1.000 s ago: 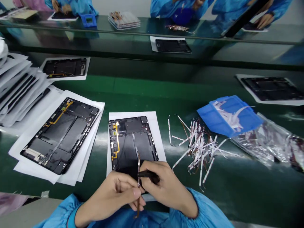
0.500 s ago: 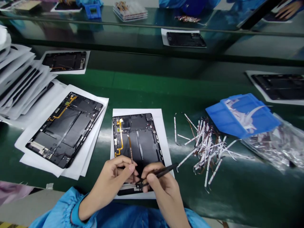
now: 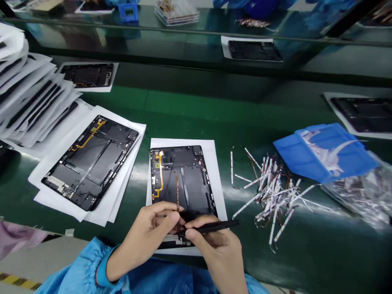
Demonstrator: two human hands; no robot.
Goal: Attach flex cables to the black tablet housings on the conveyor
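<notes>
Our L hand [image 3: 150, 230] pinches the flex strip [image 3: 177, 192] above the tablet shell [image 3: 199, 188], by the near edge of the bench [image 3: 183, 108], prob. to steady it; our R hand's [image 3: 219, 247] fingers clamp the black tweezers [image 3: 220, 226], tip near the strip's lower end, prob. for finer control.

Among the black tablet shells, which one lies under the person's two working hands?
The front-centre shell, left of the loose strip pile: the left hand and right hand are over its lower part, while the other shells lie away from them.
</notes>
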